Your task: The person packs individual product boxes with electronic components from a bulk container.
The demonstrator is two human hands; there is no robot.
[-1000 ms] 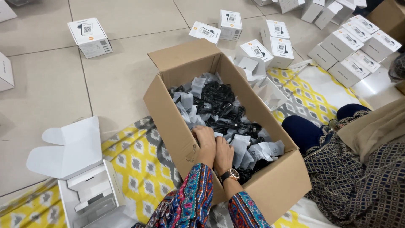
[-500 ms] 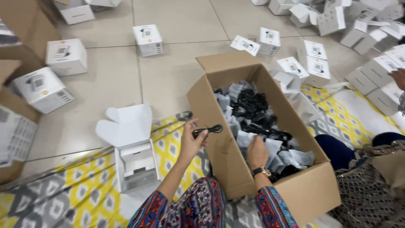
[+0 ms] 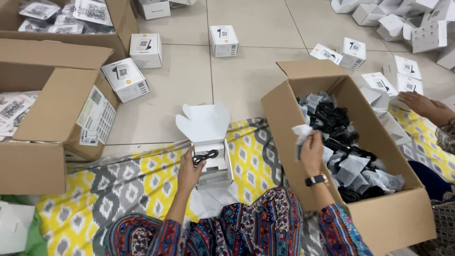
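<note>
Black coiled cable (image 3: 205,156) being lowered by left hand (image 3: 188,169) into open white box (image 3: 211,163); right hand (image 3: 311,151), beside it, pinching white wrapper (image 3: 301,132) over cardboard carton (image 3: 316,84).

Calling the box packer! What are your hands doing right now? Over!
Left hand lowering a black cable into the open white box. Right hand holding a white wrapper over the big cardboard box. Nothing blocking.
</note>
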